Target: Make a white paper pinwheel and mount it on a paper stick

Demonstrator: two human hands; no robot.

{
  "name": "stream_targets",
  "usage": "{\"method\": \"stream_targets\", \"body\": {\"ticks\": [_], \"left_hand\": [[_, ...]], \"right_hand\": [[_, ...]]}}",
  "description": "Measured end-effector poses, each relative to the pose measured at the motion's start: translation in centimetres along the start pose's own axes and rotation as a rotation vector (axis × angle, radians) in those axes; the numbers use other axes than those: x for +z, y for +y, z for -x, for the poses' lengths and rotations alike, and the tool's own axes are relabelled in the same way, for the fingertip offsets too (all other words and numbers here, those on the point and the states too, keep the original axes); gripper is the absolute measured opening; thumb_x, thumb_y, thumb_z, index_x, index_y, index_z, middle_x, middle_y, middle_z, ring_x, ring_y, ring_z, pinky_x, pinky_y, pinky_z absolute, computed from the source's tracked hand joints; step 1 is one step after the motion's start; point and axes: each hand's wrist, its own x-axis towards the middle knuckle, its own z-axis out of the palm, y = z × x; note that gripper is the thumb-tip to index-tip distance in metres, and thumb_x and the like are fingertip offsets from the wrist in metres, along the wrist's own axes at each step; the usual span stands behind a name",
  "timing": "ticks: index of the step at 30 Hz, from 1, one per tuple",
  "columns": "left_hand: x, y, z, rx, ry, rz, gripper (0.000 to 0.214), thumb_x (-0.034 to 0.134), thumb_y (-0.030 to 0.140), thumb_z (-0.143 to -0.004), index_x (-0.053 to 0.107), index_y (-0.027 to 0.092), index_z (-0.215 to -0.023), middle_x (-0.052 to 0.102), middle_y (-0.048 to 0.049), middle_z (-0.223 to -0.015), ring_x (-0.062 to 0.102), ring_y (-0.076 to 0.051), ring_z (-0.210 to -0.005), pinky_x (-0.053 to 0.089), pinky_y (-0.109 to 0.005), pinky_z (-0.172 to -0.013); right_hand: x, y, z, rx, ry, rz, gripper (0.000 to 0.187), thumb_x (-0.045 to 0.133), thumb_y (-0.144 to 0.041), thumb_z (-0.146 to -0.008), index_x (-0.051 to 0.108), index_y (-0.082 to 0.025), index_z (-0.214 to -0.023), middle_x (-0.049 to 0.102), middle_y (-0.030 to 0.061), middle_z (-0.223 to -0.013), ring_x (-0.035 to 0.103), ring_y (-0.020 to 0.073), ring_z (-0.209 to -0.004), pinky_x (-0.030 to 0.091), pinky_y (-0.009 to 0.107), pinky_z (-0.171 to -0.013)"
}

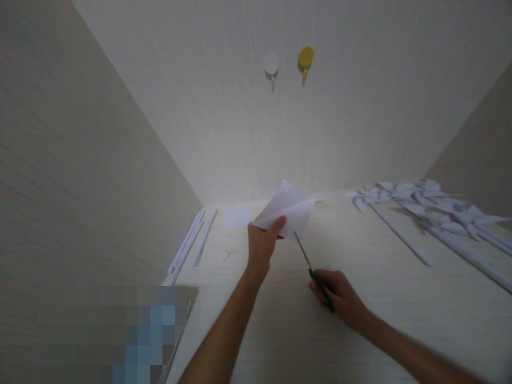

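My left hand (264, 242) pinches a creased white paper sheet (290, 208) by its lower left part, thumb on top. Dark-handled scissors (321, 290) are in my right hand (338, 296), with the fingers wrapped round the handles. The scissor blades point up and left, their tip at the lower edge of the paper. Whether the tip touches the sheet I cannot tell. A reddish strip shows under the paper beside my left thumb. Flat on the table, left of the held sheet, is another white paper square (237, 217).
Several paper pinwheels on white sticks (400, 234) lie at the right. Rolled white paper sticks (187, 242) rest along the left edge. A white hook (271, 65) and a yellow hook (306, 57) are on the wall behind the table (280, 341).
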Motion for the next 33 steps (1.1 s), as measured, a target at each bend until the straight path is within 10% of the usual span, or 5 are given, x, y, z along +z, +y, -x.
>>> {"method": "stream_targets", "body": {"ticks": [33], "left_hand": [[0.43,-0.34,0.39,-0.022,-0.040,-0.068,0.023,0.067,0.029,-0.050,0.062,0.009,-0.059,0.059,-0.0037,-0.055,0.051,-0.011,-0.046,0.043,-0.021,-0.038]], "right_hand": [[0.24,0.04,-0.01,0.002,0.030,-0.082,0.033,0.043,-0.040,-0.073,0.035,-0.018,-0.050,0.035,-0.0053,-0.042,0.033,0.0072,-0.039,0.026,0.020,-0.038]]}}
